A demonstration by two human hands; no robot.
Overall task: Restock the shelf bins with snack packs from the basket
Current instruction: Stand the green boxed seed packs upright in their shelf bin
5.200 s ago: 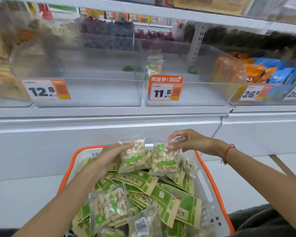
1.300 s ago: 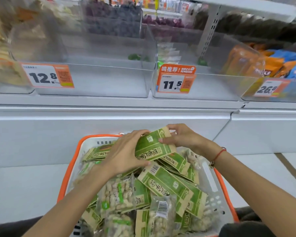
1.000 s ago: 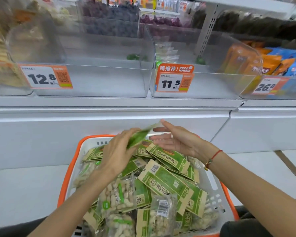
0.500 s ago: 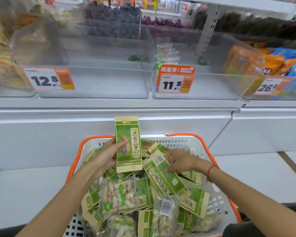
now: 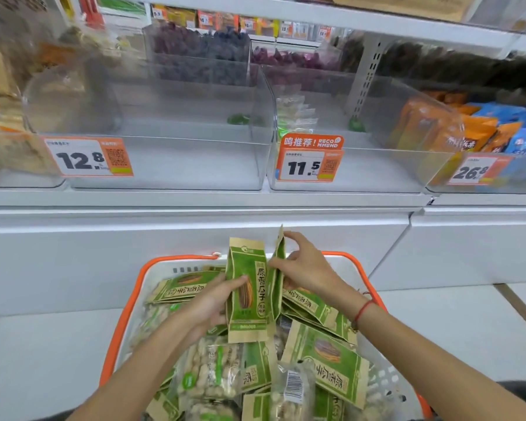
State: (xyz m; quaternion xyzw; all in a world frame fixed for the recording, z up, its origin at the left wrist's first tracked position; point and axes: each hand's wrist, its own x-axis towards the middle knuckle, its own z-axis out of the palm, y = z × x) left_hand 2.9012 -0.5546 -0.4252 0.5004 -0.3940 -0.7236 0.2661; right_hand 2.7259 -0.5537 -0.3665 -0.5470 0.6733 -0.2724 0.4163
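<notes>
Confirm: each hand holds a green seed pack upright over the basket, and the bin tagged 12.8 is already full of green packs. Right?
Not quite. In the head view the 12.8 bin holds no green packs. The rest stands: left hand and right hand each hold a green pack upright over the basket.

Left bin [image 5: 164,165] wide open on top, easy reach; right bin [image 5: 377,174] has packs [image 5: 293,113] at its far-left corner.

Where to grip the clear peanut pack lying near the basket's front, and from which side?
Judging by its pose, take the clear peanut pack by its flat upper seal edge, coming from above. It lies face up on other packs in the basket, and its bulging middle looks harder to pinch.
</notes>
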